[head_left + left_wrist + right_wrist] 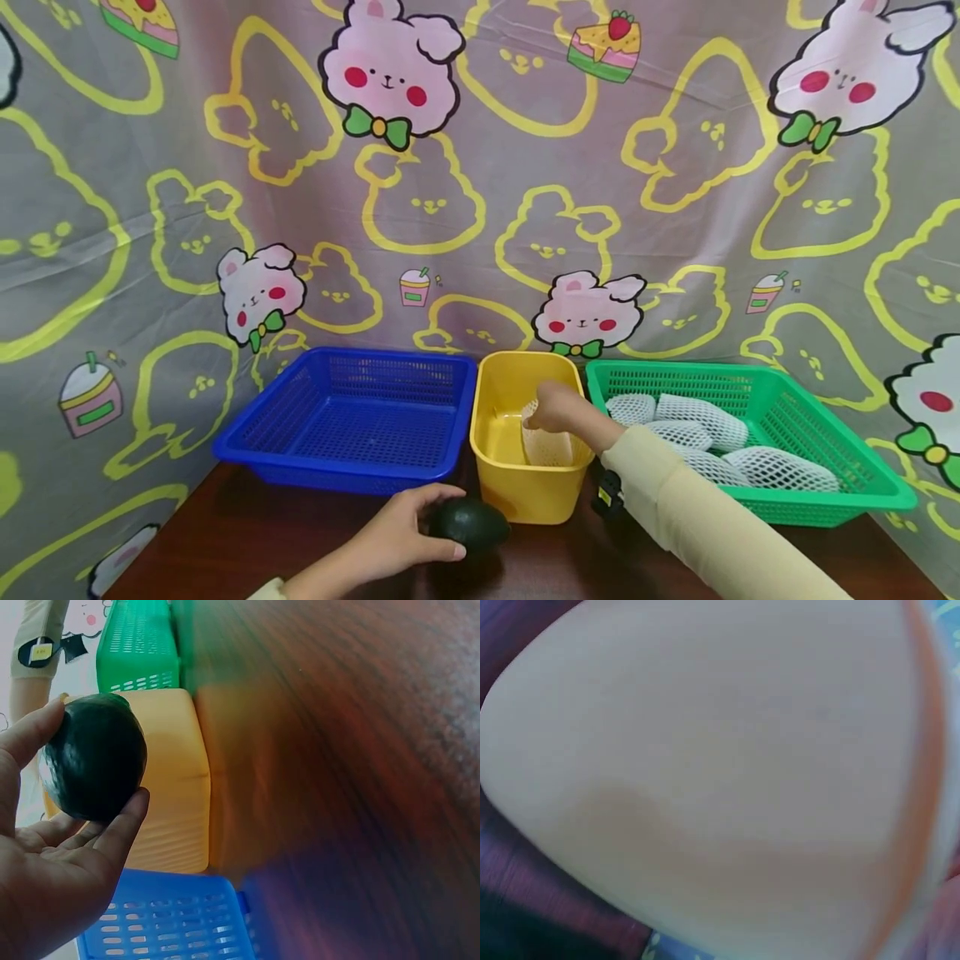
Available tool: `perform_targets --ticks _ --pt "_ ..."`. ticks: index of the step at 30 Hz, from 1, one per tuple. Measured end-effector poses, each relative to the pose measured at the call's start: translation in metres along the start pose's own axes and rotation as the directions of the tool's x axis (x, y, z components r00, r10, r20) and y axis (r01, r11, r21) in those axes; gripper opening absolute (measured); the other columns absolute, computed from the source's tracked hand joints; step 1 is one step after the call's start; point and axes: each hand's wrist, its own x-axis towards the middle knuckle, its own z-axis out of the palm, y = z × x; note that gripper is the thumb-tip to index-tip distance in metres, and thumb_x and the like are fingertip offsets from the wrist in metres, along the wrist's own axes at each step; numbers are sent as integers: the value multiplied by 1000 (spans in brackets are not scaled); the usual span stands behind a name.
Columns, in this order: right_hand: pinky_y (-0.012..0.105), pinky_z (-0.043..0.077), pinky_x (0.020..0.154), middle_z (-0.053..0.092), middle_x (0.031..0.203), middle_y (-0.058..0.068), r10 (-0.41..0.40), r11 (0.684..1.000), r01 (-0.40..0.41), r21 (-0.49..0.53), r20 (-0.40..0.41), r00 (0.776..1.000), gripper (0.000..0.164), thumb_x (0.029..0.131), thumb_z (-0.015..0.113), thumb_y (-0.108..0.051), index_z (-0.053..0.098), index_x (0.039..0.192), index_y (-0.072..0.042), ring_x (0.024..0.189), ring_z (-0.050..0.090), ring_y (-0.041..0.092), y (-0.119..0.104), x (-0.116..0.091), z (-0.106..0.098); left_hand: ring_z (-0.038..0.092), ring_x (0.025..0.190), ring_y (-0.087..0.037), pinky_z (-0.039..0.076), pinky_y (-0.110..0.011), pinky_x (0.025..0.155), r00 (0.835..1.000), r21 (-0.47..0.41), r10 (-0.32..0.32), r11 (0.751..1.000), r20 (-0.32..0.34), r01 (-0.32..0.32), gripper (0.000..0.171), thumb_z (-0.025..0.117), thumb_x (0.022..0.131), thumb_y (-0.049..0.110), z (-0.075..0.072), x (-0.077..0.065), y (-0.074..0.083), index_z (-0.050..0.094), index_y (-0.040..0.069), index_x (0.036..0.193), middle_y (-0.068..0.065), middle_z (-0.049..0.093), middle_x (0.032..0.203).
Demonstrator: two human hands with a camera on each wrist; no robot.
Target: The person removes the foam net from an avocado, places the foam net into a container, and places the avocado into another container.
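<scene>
Your left hand (pixel 408 527) grips the avocado (pixel 471 528), long axis sideways, before the bin (pixel 525 493) where your right hand (pixel 561 408) pinches netting (pixel 547 448).

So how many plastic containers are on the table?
3: a blue perforated basket on the left, a yellow bin in the middle and a green perforated basket on the right.

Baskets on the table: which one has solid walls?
The yellow basket in the middle, with the right hand at its opening: its walls are solid, while the blue basket and green basket have holes in theirs.
</scene>
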Motion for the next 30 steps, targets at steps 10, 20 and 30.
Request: perform_targets --ticks 10,20,30 --pt "43 53 83 64 111 20 -33 978 54 202 -106 994 63 86 75 -20 47 134 10 99 63 30 -10 -24 -8 64 98 -13 53 -24 77 999 12 45 999 -12 -45 59 83 76 16 -9 -7 10 57 -2 126 -11 63 117" --pt "37 55 78 67 91 6 -152 888 226 400 -208 966 36 87 73 -14 61 116 3 85 64 19 -17 -51 0 63 102 -16 53 -27 79 999 7 45 999 -23 -45 61 81 79 17 -28 -17 20 54 -3 130 -13 61 121" --pt "34 55 75 67 89 3 -248 828 298 475 -167 954 30 88 72 -16 66 111 1 82 63 18 -27 -70 11 63 105 -22 53 -28 81 994 50 26 999 -108 -21 58 80 81 21 -51 -27 34 55 1 130 -13 62 122"
